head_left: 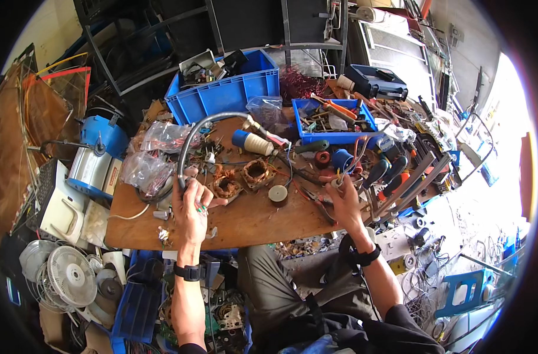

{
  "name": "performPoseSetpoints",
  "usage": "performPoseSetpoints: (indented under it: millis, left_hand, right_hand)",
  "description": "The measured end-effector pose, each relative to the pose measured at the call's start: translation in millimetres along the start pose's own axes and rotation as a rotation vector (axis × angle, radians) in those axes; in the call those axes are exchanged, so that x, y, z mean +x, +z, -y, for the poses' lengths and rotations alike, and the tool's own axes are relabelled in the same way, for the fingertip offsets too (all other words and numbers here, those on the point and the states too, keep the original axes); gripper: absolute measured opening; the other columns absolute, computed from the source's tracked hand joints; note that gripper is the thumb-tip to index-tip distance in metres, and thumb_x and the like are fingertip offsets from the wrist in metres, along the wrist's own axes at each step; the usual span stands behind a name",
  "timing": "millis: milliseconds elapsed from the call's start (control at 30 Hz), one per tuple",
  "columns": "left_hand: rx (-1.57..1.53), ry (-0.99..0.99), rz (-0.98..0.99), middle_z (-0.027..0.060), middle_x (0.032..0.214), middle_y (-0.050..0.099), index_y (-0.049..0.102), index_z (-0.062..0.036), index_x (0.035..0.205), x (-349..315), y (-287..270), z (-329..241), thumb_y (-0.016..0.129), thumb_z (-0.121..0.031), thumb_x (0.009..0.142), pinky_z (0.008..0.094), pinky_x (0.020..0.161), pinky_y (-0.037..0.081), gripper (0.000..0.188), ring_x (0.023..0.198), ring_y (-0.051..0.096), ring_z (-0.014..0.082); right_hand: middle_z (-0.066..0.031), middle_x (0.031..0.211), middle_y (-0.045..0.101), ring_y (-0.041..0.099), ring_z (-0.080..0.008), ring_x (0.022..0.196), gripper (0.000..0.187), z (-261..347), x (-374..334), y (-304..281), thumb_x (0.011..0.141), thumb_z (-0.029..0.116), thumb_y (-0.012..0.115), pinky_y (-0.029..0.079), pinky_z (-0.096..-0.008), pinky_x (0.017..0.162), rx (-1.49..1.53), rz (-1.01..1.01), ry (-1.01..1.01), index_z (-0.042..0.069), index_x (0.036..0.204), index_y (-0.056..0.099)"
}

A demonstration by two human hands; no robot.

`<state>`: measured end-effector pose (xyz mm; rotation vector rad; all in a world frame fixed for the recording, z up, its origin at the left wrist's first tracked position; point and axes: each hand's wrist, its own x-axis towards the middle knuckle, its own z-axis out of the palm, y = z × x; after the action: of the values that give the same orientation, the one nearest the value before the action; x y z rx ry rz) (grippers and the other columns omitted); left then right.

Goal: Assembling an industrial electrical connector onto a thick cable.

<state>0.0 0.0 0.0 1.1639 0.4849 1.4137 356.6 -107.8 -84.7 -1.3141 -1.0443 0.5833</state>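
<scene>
Left grip (192, 199), thick gray cable (208, 120), arched, smooth

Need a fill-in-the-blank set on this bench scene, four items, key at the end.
1. The thick grey cable rises in an arc from the person's ____ hand.
2. There are ____ copper-wound motor stators side by side on the wooden table.
3. The large plastic bin and the shallower tray to its right are both coloured ____.
4. Each of the person's wrists wears a ____ band.

Missing words: left; two; blue; black.
</scene>
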Motion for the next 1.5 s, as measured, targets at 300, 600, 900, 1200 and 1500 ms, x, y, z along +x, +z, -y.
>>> performPoseSetpoints:
  millis: [300, 600, 900, 1200, 1500]
  left_hand:
    - [-0.144, 0.090, -0.124, -0.0042, 0.080, 0.037, 0.053, -0.0087, 0.149, -34.1, -19.0, -14.1, 0.052, -0.021, 0.115, 0.0426, 0.071, 0.072, 0.036, 0.071, 0.047, 0.0080]
    - [-0.218, 0.104, 0.088, -0.0025, 0.076, 0.034, 0.044, -0.0126, 0.158, -75.7, -13.4, -17.1, 0.042, -0.075, 0.106, 0.0516, 0.067, 0.072, 0.081, 0.070, 0.045, 0.0141]
    - [-0.047, -0.106, 0.192, 0.0016, 0.070, 0.040, 0.054, -0.0058, 0.146, -98.3, 24.5, -9.9, 0.023, -0.083, 0.108, 0.0552, 0.069, 0.067, 0.091, 0.067, 0.045, 0.0170]
    - [-0.097, -0.265, 0.192, 0.0074, 0.109, 0.065, 0.055, 0.0021, 0.147, -123.1, 29.7, -8.4, 0.040, -0.047, 0.121, 0.0482, 0.102, 0.063, 0.057, 0.090, 0.063, 0.0160]
    - [0.105, -0.227, 0.034, 0.0186, 0.136, 0.071, 0.060, 0.0070, 0.145, -139.7, 36.5, 14.9, 0.070, -0.008, 0.108, 0.0563, 0.114, 0.060, 0.040, 0.127, 0.072, 0.0319]
  right_hand:
    - [-0.0113, 0.099, 0.071, 0.071, -0.0159, 0.090, 0.042, -5.0, 103.4, -9.1, 0.104, 0.023, 0.081, 0.061, -0.0311, 0.069, 0.061, -0.366, -0.024, 0.001, 0.126, 0.054]
    - [-0.0067, 0.111, 0.068, 0.066, -0.0142, 0.100, 0.033, 34.2, 53.1, 11.2, 0.104, 0.012, 0.074, 0.056, -0.0328, 0.089, -0.070, -0.132, -0.133, 0.002, 0.133, 0.061]
    - [-0.0174, 0.133, 0.074, 0.071, -0.0214, 0.120, 0.048, 136.8, -14.7, 125.6, 0.118, 0.033, 0.057, 0.056, -0.0371, 0.109, 0.417, 0.679, 0.199, -0.005, 0.148, 0.060]
    - [-0.0070, 0.106, 0.073, 0.071, -0.0128, 0.089, 0.030, 152.9, -19.8, 125.1, 0.110, 0.020, 0.072, 0.059, -0.0279, 0.075, 0.578, 0.746, 0.173, 0.001, 0.133, 0.064]
    - [-0.0099, 0.116, 0.072, 0.073, -0.0200, 0.110, 0.027, 107.1, -40.8, 75.7, 0.112, 0.013, 0.067, 0.066, -0.0390, 0.091, 0.832, 0.581, 0.259, 0.001, 0.135, 0.061]
